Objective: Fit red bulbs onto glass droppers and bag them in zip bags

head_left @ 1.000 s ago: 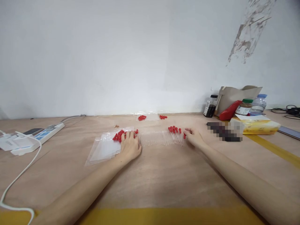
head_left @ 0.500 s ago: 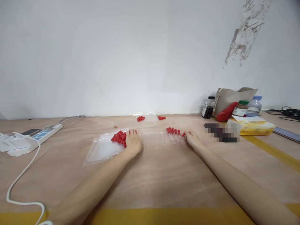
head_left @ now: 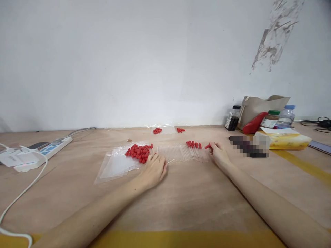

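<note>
My left hand [head_left: 154,168] is low over the table with its fingers curled, just below a pile of red rubber bulbs [head_left: 138,153]. What its fingertips hold is hidden; one thin clear tube [head_left: 170,161] lies slanted beside its thumb side. A row of clear, thin tubes [head_left: 178,153] stretches between my hands. Several red bulbs [head_left: 193,144] sit at the upper ends of tubes near the row's right side. My right hand [head_left: 218,154] pinches a single red rubber bulb [head_left: 208,146] just past the row's right end.
Clear plastic bags [head_left: 116,165] lie under the pile. Small groups of red bulbs [head_left: 157,131] rest by the wall. At left are a power strip [head_left: 55,151] and white cable. At right stand a dark bottle [head_left: 232,119], a grey bag [head_left: 261,106] and a yellow tissue pack [head_left: 289,139].
My left hand has drawn back toward me from the pile, uncovering more red bulbs. My right hand keeps its pinch on the bulb. The view has shifted slightly.
</note>
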Motion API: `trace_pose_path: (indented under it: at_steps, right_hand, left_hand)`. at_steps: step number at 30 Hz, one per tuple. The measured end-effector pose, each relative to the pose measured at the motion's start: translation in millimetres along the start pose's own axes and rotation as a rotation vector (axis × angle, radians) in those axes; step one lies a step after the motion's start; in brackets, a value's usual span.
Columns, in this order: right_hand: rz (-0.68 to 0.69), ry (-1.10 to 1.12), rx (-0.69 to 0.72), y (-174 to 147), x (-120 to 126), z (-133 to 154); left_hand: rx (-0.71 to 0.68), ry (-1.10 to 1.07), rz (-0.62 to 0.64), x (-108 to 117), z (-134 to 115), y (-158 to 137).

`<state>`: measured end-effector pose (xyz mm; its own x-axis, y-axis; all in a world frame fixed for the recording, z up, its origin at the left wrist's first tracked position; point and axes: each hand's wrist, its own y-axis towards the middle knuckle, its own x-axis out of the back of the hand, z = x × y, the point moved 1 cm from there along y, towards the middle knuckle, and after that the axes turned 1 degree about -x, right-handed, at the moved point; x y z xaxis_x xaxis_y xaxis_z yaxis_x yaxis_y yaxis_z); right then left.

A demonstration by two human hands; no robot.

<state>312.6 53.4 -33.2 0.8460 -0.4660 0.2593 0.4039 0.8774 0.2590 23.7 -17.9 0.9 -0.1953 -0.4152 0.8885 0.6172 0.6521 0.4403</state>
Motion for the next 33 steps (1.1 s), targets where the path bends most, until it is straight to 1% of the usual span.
trace_pose_path:
  at_steps: [2, 4, 5, 7, 11, 13, 16, 17, 19, 22, 26, 28, 30, 33]
  right_hand:
    - [0.012, 0.215, -0.025, -7.8, -2.5, 6.0]
    - [0.092, 0.431, -0.076, -20.1, -7.1, 13.6]
    - [0.148, 0.507, -0.099, -27.7, -10.1, 17.6]
    - [0.249, 0.557, -0.112, -44.3, -16.7, 25.5]
    - [0.463, 0.464, -0.048, -74.6, -31.3, 38.8]
    - [0.545, 0.370, 0.061, -85.1, -37.6, 44.4]
    - [0.564, 0.204, 0.299, -94.9, -43.1, 50.7]
    - [0.555, 0.152, 0.360, -96.9, -44.0, 51.8]
    - [0.534, 0.072, 0.429, -99.4, -44.9, 51.9]
    - [0.520, 0.057, 0.460, -100.6, -45.9, 48.8]
    - [0.600, 0.168, 0.422, -101.0, -49.4, 43.1]
    - [0.633, 0.157, 0.421, -101.6, -50.4, 41.8]
    - [0.630, 0.118, 0.445, -102.2, -49.7, 42.2]
    - [0.589, 0.066, 0.521, -103.1, -46.5, 44.7]
  left_hand:
    - [-0.013, -0.137, -0.042, -7.3, 2.5, -5.9]
    - [-0.007, -0.234, -0.105, -14.9, 6.5, -9.7]
    - [-0.003, -0.260, -0.134, -18.1, 8.3, -10.8]
    - [0.000, -0.272, -0.174, -22.3, 10.7, -11.7]
    - [0.014, -0.272, -0.174, -21.2, 8.2, -10.6]
    - [0.019, -0.287, -0.163, -18.4, 4.4, -9.9]
    - [0.004, -0.308, -0.143, -16.7, -0.7, -9.1]
    - [0.002, -0.313, -0.143, -17.0, -1.7, -9.0]
    - [0.004, -0.319, -0.155, -18.6, -2.2, -8.9]
    - [-0.010, -0.318, -0.175, -21.3, -1.0, -9.4]
    - [-0.051, -0.314, -0.167, -21.7, 0.6, -10.8]
    - [-0.070, -0.320, -0.162, -21.1, 0.9, -11.3]
    - [-0.090, -0.327, -0.165, -20.8, 1.3, -11.8]
    - [-0.127, -0.328, -0.192, -20.8, 2.0, -12.4]
